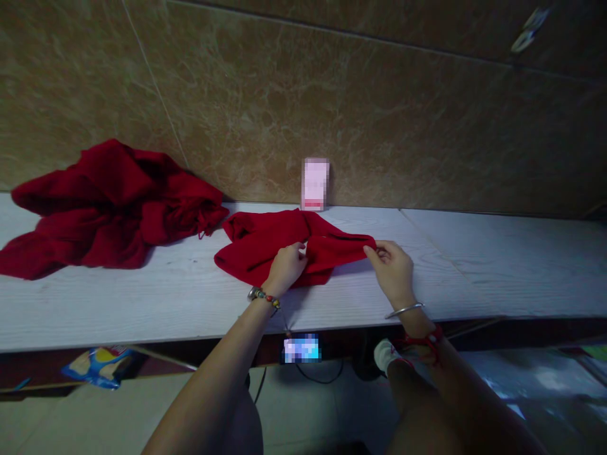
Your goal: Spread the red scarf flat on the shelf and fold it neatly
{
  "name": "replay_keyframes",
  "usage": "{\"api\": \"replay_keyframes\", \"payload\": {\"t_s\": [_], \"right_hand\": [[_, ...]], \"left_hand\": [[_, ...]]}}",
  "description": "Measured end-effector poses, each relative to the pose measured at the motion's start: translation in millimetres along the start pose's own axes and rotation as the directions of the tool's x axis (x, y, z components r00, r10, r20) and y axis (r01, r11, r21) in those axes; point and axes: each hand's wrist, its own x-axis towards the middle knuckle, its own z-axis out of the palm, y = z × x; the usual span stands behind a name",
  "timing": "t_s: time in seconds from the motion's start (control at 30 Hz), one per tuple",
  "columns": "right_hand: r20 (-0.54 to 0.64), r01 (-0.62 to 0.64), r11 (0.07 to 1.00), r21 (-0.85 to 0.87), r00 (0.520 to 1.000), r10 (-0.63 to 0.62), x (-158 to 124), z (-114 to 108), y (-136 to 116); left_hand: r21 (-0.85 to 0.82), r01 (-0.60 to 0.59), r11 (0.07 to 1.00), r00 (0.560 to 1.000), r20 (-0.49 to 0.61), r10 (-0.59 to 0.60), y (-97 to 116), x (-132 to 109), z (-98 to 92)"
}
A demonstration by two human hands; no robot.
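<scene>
A red cloth garment, partly folded, lies on the white wood-grain bench. Its narrow part, which looks like a sleeve, stretches to the right. My right hand pinches the tip of that narrow part between thumb and fingers. Closed at the garment's middle, my left hand grips the cloth with thumb and forefinger; its other fingers are mostly hidden. Left of both hands lies a crumpled heap of red cloth, with loose strands at its right end.
A small pink and white box stands against the brown tiled wall. Below the bench's front edge are a lit phone-like screen, a dark cable and a blue and yellow packet. A small object is on the wall at upper right.
</scene>
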Motion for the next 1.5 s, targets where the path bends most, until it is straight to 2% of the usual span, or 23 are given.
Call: {"api": "replay_keyframes", "payload": {"t_s": [0.2, 0.3, 0.37, 0.43, 0.53, 0.6, 0.63, 0.7, 0.8, 0.87, 1.0, 1.17, 1.33, 1.5], "right_hand": [[0.102, -0.017, 0.992, -0.128, 0.994, 0.030, -5.5, -7.2, 14.1], [0.085, -0.051, 0.987, -0.154, 0.994, 0.065, -4.6, -13.7, 22.5], [0.073, -0.113, 0.986, -0.123, 0.990, 0.122, -1.9, -17.9, 27.6], [0.103, -0.200, 0.979, -0.037, 0.974, 0.202, 1.5, -20.5, 29.5], [0.148, -0.298, 0.947, 0.120, 0.949, 0.280, 6.3, -18.8, 24.6], [0.129, -0.318, 0.929, 0.192, 0.946, 0.297, 7.9, -12.9, 19.0], [0.123, -0.325, 0.921, 0.214, 0.944, 0.305, 7.9, -8.6, 16.8], [0.165, -0.354, 0.909, 0.219, 0.932, 0.323, 5.8, 1.8, 14.5], [0.320, -0.390, 0.911, 0.135, 0.887, 0.333, -0.8, 17.1, 16.8], [0.362, -0.372, 0.925, 0.072, 0.874, 0.323, -5.2, 23.3, 19.5], [0.337, -0.321, 0.947, 0.027, 0.895, 0.294, -8.7, 23.6, 18.8], [0.268, -0.288, 0.957, 0.028, 0.925, 0.271, -7.7, 18.1, 9.8], [0.235, -0.314, 0.941, 0.123, 0.931, 0.280, -6.4, 17.3, 6.0], [0.188, -0.405, 0.883, 0.236, 0.911, 0.367, -5.7, 14.3, 0.4]], "left_hand": [[0.125, -0.009, 0.992, 1.000, -0.019, 0.011, 7.4, -5.0, -2.7], [0.121, -0.022, 0.992, 0.993, -0.116, 0.036, 2.6, -4.3, -16.1], [0.108, -0.034, 0.994, 0.960, -0.274, 0.062, -3.7, -4.2, -30.0], [0.071, -0.065, 0.995, 0.902, -0.423, 0.089, -9.4, -5.5, -45.0], [0.031, -0.140, 0.990, 0.829, -0.543, 0.134, -13.3, -9.6, -61.2], [0.014, -0.175, 0.984, 0.804, -0.575, 0.152, -14.2, -12.3, -64.5], [0.006, -0.178, 0.984, 0.806, -0.572, 0.149, -15.1, -13.2, -63.9], [-0.005, -0.146, 0.989, 0.850, -0.513, 0.123, -19.4, -13.7, -59.5], [0.016, -0.067, 0.998, 0.918, -0.390, 0.068, -31.4, -12.0, -50.5], [0.024, -0.029, 0.999, 0.929, -0.368, 0.036, -39.8, -10.7, -46.4], [0.001, 0.012, 1.000, 0.935, -0.354, -0.011, -46.1, -10.6, -44.5], [-0.103, 0.033, 0.994, 0.959, -0.276, -0.061, -37.3, -13.3, -47.9], [-0.103, 0.051, 0.993, 0.988, -0.138, -0.065, -33.0, -16.5, -55.1], [-0.090, 0.069, 0.993, 0.997, 0.039, -0.066, -30.1, -21.3, -60.0]]}}
